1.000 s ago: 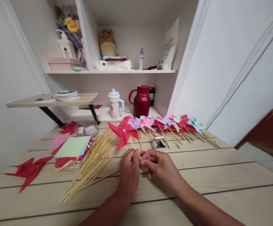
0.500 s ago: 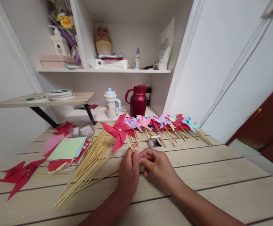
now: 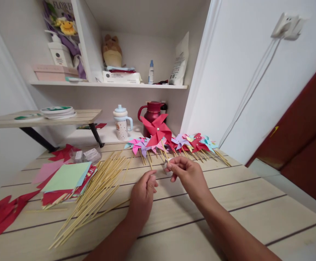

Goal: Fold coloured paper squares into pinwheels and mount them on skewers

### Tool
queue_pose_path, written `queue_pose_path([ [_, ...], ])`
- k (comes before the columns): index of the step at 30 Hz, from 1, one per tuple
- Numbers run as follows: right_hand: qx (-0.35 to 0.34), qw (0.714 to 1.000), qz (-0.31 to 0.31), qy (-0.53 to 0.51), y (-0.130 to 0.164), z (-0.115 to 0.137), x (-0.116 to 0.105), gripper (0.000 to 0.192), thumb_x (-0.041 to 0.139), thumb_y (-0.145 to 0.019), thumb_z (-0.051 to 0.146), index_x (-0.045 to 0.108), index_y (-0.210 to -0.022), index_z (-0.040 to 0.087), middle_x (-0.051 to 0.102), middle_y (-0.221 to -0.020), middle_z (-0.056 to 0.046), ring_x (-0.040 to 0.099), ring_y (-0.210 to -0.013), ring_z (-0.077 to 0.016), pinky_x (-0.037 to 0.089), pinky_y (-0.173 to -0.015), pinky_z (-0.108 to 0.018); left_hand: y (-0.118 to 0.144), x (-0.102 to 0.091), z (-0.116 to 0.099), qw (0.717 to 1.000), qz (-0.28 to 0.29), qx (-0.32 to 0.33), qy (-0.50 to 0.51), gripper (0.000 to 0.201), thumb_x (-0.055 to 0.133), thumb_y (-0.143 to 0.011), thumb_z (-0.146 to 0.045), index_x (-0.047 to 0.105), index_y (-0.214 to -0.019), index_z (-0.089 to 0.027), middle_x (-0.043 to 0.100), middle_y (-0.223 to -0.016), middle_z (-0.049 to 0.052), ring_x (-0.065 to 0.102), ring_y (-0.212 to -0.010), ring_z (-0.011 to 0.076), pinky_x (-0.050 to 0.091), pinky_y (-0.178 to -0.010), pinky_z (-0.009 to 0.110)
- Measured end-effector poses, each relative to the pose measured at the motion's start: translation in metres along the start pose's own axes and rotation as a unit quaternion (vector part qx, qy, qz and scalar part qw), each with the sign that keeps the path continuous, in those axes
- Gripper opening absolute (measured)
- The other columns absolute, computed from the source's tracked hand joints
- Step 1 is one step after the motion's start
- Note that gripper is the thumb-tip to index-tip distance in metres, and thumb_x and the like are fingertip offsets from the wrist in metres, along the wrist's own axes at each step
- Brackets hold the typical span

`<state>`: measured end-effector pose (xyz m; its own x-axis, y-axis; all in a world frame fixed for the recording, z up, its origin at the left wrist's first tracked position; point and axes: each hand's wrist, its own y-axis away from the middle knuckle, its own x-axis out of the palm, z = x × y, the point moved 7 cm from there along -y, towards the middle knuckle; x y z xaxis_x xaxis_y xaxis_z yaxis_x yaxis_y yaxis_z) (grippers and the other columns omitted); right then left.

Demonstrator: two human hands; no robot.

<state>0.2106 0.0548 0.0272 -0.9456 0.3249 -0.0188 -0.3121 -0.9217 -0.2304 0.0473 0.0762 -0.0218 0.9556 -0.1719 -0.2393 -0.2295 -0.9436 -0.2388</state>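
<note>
In the head view, the person's right hand (image 3: pixel 187 176) pinches the stick (image 3: pixel 163 148) of a red paper pinwheel (image 3: pixel 160 135), its blades above the grip. Left of the grip, the left hand (image 3: pixel 142 194) curls loosely, thumb and forefinger parted; wooden sticks (image 3: pixel 103 186) lie farther left.

Your work surface is a table (image 3: pixel 236 206) of pale, wood-look planks separated by dark lines. Directly ahead of you stands a white shelf unit (image 3: pixel 87 85) with an upright divider (image 3: pixel 89 40). To your left, locate a low stand (image 3: pixel 88 115) with a plank top and black legs. A white wall (image 3: pixel 0 69) bounds that side. On your right, a second white wall (image 3: pixel 228 76) carries a socket (image 3: pixel 285 26) with a hanging cable (image 3: pixel 251 96). Farther right, note a red-brown panel (image 3: pixel 299 123) above pale floor (image 3: pixel 270 175). Lighting is soft; the compartments appear dimmer.
</note>
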Motion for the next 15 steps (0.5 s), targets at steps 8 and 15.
queue_pose_path([
  [8,-0.029,0.99,-0.135,-0.002,-0.031,-0.004,-0.069,0.031,0.08,-0.067,0.045,0.066,-0.073,0.018,0.072,-0.071,-0.005,0.059,-0.051,-0.0145,0.049,-0.053,-0.03,-0.001,0.003,0.0,1.0,0.024,0.006,0.012,0.04,0.047,-0.091,-0.048,0.071,-0.092,-0.017,0.062,-0.066,0.002,0.056,-0.059,0.0164,0.044,-0.059,0.027],
  [15,-0.007,0.973,-0.224,0.052,-0.047,-0.028,-0.114,0.029,0.081,-0.063,0.043,0.069,-0.069,0.017,0.069,-0.064,-0.004,0.063,-0.06,-0.0184,0.047,-0.056,-0.03,-0.002,0.009,0.007,0.998,0.061,-0.015,-0.003,0.038,0.049,-0.089,-0.047,0.073,-0.089,-0.018,0.063,-0.065,0.001,0.057,-0.057,0.0167,0.043,-0.059,0.027],
])
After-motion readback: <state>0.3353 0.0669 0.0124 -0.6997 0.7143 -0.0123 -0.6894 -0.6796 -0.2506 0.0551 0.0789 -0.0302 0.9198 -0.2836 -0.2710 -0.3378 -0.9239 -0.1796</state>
